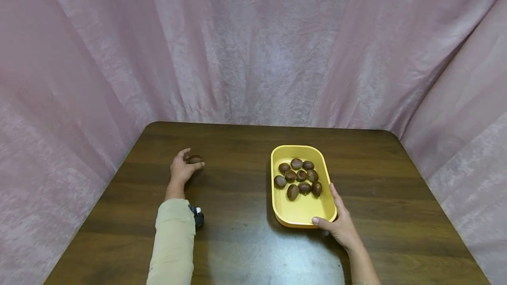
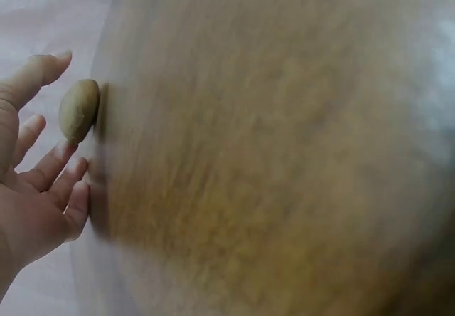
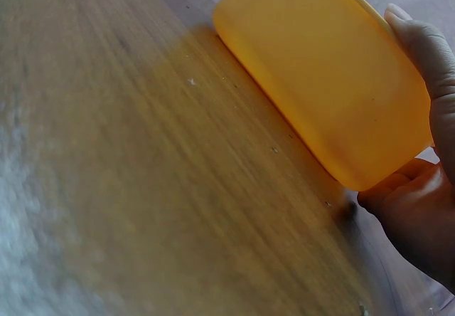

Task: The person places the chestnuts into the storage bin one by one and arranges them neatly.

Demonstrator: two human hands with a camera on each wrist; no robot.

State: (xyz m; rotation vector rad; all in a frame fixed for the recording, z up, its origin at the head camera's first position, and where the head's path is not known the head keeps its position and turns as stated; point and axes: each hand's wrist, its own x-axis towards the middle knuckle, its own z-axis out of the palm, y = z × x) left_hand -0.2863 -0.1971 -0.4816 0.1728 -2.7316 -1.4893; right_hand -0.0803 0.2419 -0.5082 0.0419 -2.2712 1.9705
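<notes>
A brown chestnut lies on the table at the left, between the spread thumb and fingers of my left hand. In the left wrist view that chestnut stands apart from the thumb, while a fingertip comes close to its lower end; whether they touch, I cannot tell. My right hand grips the near right corner of a yellow plastic box, thumb on the near rim and fingers along the right side. Several chestnuts rest inside the box, mostly toward its far half.
The dark wooden table has rounded far corners. Pink velvet curtains hang behind it and along both sides. A black strap device sits at my left wrist, by the pale sleeve.
</notes>
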